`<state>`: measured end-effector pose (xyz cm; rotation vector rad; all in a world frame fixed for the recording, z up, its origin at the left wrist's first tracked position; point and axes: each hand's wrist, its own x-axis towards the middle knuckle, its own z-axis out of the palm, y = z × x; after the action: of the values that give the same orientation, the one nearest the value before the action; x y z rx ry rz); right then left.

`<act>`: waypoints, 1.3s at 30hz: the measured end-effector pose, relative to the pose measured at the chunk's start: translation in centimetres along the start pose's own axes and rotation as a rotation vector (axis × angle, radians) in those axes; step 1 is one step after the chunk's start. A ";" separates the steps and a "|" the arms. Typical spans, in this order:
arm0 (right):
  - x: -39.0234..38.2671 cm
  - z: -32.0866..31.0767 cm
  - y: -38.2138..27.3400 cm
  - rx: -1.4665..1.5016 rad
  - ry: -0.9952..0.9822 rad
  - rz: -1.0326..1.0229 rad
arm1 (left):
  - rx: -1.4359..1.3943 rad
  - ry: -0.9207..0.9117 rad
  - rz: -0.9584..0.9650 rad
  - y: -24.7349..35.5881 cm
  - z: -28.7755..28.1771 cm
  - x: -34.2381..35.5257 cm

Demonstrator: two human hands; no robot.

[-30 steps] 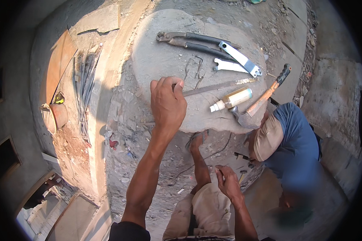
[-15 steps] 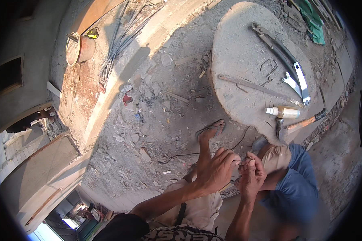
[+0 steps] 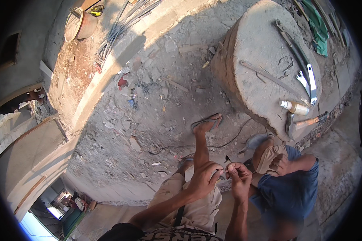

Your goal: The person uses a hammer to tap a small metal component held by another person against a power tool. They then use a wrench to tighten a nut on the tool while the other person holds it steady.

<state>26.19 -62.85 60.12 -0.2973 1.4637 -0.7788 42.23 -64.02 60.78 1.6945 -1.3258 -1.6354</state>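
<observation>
My left hand [image 3: 207,176] and my right hand [image 3: 239,177] meet in front of my lap, both with fingers pinched together. A small dark thin piece [image 3: 228,159] sticks up from the fingertips of my right hand; its kind is too small to tell. The left fingertips almost touch the right ones, and whatever they pinch is hidden. Under my hands are my light trousers [image 3: 205,197] and my sandalled foot [image 3: 208,123].
Ahead right stands a round stump-like block [image 3: 253,48]. On it lie a long-handled cutter [image 3: 287,38], a flat metal bar [image 3: 265,76], a bottle [image 3: 295,107] and a hammer [image 3: 303,123]. A person in blue [image 3: 289,193] sits close at right. Rubble [image 3: 149,100] covers the ground; rods [image 3: 116,28] and a bucket [image 3: 80,26] lie far left.
The view has shifted, so the block sits farther right. My hands are slightly lower and more to the left, and the dark piece now shows above my fingers. The other person's forearm has come into sight.
</observation>
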 end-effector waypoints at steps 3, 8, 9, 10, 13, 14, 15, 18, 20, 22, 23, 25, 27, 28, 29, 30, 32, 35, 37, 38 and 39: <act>-0.7 0.0 0.7 -0.026 0.001 0.020 | -0.006 0.008 -0.009 -0.6 0.1 -1.0; -1.3 0.4 0.2 -0.031 0.026 0.037 | -0.069 0.014 -0.079 -0.8 0.4 -1.8; -1.1 0.3 0.2 -0.049 0.019 0.034 | -0.049 0.025 -0.050 -0.8 0.4 -1.6; -0.8 0.2 0.1 -0.067 0.013 0.032 | -0.028 0.035 -0.023 -0.8 0.4 -1.3; 0.3 0.8 -1.4 -0.110 0.048 -0.080 | -0.011 0.098 0.051 0.0 0.3 0.3; 0.9 1.3 -2.5 -0.124 0.070 -0.134 | -0.045 0.104 -0.018 0.6 0.2 1.0; 1.4 2.0 -3.9 -0.156 0.115 -0.191 | -0.080 0.108 -0.088 1.2 -0.2 1.7; 3.7 3.9 -9.7 -0.385 0.236 -0.406 | -0.047 0.155 -0.157 0.1 -1.5 4.7; 5.7 4.8 -12.9 -0.708 0.304 -0.613 | 0.017 0.195 -0.151 -1.6 -3.4 7.9; 9.2 5.4 -15.1 -0.874 0.436 -0.802 | 0.059 0.255 -0.140 -3.5 -6.5 13.1; 10.9 5.6 -16.2 -0.959 0.499 -0.905 | 0.064 0.303 -0.127 -4.7 -8.1 16.4; 13.5 5.4 -18.1 -1.078 0.609 -0.844 | 0.144 0.390 -0.070 -8.0 -11.5 23.4; 15.3 4.0 -18.6 -1.173 0.683 -0.793 | 0.147 0.425 -0.097 -11.1 -14.2 30.5; 15.9 3.7 -18.8 -1.207 0.702 -0.749 | 0.193 0.446 -0.074 -12.5 -15.6 33.7; 16.4 3.3 -19.0 -1.243 0.720 -0.702 | 0.236 0.466 -0.047 -13.9 -16.7 36.9; 16.4 4.4 -19.3 -1.197 0.830 -0.626 | 0.252 0.478 -0.020 -15.4 -17.6 40.0; 15.5 4.9 -17.9 -1.155 0.932 -0.778 | 0.281 0.500 0.029 -17.9 -19.0 45.5; 10.9 6.5 -14.2 -1.282 0.392 -0.963 | 0.362 0.508 0.102 -20.2 -20.1 52.5; 9.5 8.4 -10.5 -1.236 0.073 -0.705 | 0.404 0.481 0.043 -22.4 -20.0 57.2; 9.4 9.5 -8.2 -1.174 -0.004 -0.543 | 0.427 0.474 0.022 -23.0 -19.7 59.5; 9.9 11.1 -7.0 -1.096 -0.021 -0.383 | 0.422 0.466 -0.027 -22.5 -18.9 61.3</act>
<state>34.04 -77.15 58.24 -1.4349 1.7198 -0.1790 57.60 -111.34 14.47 2.1707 -1.4667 -0.9171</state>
